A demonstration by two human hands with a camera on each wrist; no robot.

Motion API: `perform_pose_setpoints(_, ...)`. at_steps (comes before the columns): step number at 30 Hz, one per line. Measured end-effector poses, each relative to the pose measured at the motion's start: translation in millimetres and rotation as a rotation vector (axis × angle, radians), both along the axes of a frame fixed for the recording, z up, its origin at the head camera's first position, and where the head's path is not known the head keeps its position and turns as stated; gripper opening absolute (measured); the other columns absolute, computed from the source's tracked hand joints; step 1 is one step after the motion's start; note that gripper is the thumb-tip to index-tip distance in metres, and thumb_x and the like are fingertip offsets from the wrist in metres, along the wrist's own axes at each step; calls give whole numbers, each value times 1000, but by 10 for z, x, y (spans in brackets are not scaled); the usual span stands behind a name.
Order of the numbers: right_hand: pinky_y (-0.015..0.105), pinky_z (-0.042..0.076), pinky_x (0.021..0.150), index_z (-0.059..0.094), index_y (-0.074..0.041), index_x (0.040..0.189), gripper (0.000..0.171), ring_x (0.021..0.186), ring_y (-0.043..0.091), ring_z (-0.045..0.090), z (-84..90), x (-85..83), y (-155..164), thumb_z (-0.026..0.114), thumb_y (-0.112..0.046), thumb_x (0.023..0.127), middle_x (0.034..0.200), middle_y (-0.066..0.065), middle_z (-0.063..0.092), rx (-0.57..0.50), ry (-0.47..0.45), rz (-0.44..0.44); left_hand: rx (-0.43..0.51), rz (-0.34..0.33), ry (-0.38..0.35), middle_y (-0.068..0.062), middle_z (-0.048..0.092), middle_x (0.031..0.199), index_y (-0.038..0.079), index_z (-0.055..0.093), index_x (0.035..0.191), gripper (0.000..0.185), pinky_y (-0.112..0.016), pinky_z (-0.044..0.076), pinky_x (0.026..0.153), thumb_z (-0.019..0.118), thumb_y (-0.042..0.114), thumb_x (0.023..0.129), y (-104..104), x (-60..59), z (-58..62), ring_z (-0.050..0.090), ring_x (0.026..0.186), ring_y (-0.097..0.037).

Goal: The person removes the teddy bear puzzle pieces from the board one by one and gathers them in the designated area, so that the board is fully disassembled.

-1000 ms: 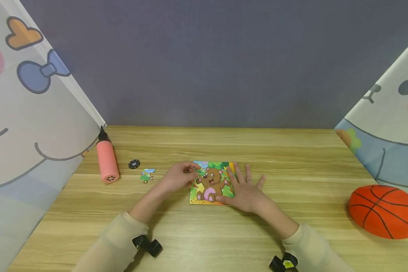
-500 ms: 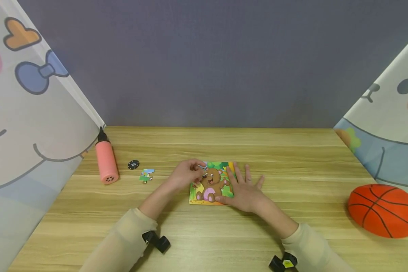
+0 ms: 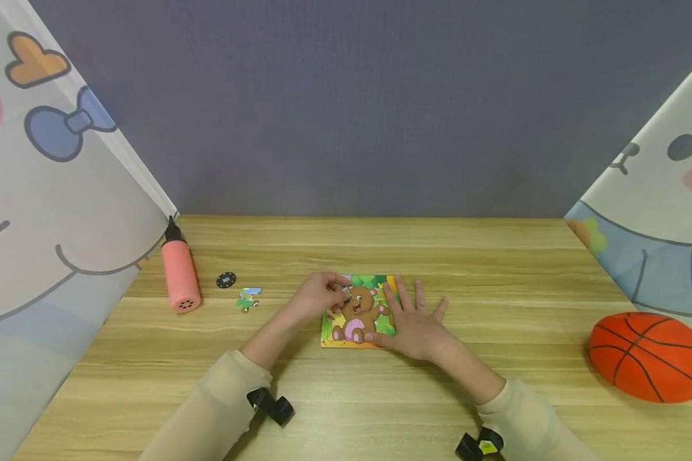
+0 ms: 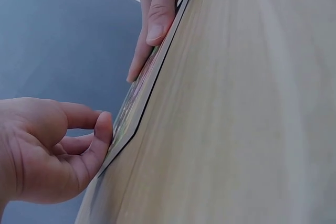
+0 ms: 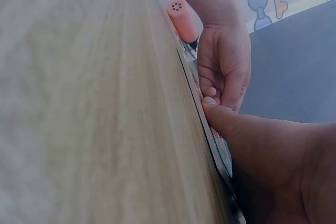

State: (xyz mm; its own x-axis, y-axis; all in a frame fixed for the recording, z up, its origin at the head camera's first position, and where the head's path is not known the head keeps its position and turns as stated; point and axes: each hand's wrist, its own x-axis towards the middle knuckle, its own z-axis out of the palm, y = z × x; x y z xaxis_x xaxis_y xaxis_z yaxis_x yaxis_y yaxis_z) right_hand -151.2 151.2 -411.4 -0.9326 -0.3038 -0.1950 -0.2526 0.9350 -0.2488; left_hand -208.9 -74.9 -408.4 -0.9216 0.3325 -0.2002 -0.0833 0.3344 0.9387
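A bear puzzle board lay flat near the middle of the wooden table, and it served as the only tray-like holder in view: its frame held a picture of a brown bear on green and yellow ground, with pieces seated in it. The left hand rested at the board's upper left corner with its fingers curled inward over that corner; the head view suggested a small piece pinched there, but it was too small to tell for certain. In the left wrist view the same hand's thumb tip touched the edge of the board, the other fingers bent behind it. The right hand lay flat on the board's right side, fingers straight and spread apart, pressing down on it; in the right wrist view its thumb lay along the board's edge. One loose puzzle piece sat on the table well to the left of the board, just beside a small black disc. Farther left stood a pink pump with a black tip, lying against a printed cloth panel. An orange ball cushion rested at the table's right edge, well apart from both hands.
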Motion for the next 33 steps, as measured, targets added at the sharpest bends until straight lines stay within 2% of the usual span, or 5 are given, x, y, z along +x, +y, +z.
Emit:
perform_pose_setpoints(9,89,-5,94,9,-12,163,113,147,52,-10,4,-4,2,48,-83,85,168,14,-9,2,1,-4,-40,-16,-17,-11,62,81,-5,62,124,29,-30,56,62,64,-1,95,20,-4,53,62,67,-19)
perform_pose_setpoints(20,89,-3,94,12,-12,163,111,147,52,-8,-1,-17,16,47,-83,86,168,15,-6,32,7,-3,-46,-17,-10,-11,61,82,1,63,120,25,-29,52,58,65,1,96,21,-2,62,62,66,-20)
perform_pose_setpoints(33,89,-3,94,9,-12,163,112,147,53,-10,16,-5,7,47,-83,86,167,16,-8,22,-7,4,55,77,-29,-15,65,91,-2,67,111,14,-29,56,59,63,-3,97,38,-5,42,60,67,-18)
